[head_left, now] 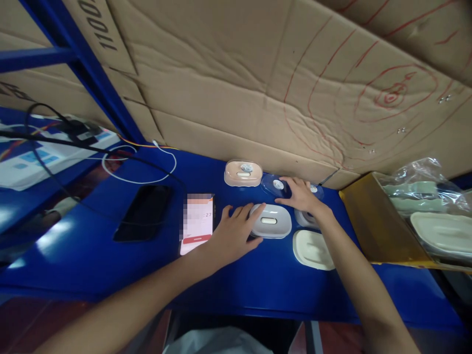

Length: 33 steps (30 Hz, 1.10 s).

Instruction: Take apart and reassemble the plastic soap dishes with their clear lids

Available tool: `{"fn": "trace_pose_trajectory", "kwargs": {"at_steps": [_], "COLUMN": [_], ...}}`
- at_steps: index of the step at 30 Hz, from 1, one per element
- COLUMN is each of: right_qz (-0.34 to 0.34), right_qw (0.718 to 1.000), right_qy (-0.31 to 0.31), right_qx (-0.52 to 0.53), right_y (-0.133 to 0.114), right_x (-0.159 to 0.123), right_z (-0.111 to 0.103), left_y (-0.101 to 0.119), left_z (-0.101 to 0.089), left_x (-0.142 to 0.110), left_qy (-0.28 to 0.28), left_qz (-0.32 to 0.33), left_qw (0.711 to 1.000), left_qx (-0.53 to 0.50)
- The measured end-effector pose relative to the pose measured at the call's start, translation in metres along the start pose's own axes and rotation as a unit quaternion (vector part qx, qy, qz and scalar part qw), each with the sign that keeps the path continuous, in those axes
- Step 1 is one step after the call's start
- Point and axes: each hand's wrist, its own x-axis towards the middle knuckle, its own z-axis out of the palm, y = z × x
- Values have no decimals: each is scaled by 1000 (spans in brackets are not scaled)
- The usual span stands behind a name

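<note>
My left hand grips the left end of a grey oval soap dish, thumb at its near edge and fingers along its far side. The dish has a pale raised slot in its middle. Behind it, my right hand has thumb and index finger around the right end of a clear plastic lid with a round sticker. Another clear lid shows partly behind this hand. Under the right wrist lies a second grey dish, mostly hidden. A cream dish sits nearer, partly covered by my right forearm.
A peach dish under a clear lid stands by the cardboard wall. Left of my hands lie a lit phone and a dark phone. Cables cross the blue table. At right, an open carton holds dishes and plastic bags.
</note>
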Motion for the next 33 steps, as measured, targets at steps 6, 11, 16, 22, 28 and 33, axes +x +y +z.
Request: {"fn": "trace_pose_trajectory", "kwargs": {"at_steps": [6, 11, 16, 22, 28, 33], "right_qz": [7, -9, -50, -76, -92, -95], "right_qw": [991, 984, 987, 989, 989, 990], "right_qy": [95, 75, 35, 2, 10, 15], "right_qx": [94, 160, 145, 129, 118, 106], "right_y": [-27, -54, -65, -70, -74, -71], "right_x": [-50, -96, -105, -104, -103, -105], "right_z": [-9, -4, 0, -4, -4, -4], "left_y": [0, -6, -11, -9, -10, -11], "left_z": [-3, 2, 1, -7, -2, -1], "left_x": [2, 5, 5, 3, 4, 5], "left_qy": [-19, -4, 43, 52, 80, 83], "left_qz": [-34, -36, -7, 46, 92, 104], "left_qw": [996, 986, 986, 991, 992, 991], "left_qx": [-78, -164, -159, -112, -22, 10]}}
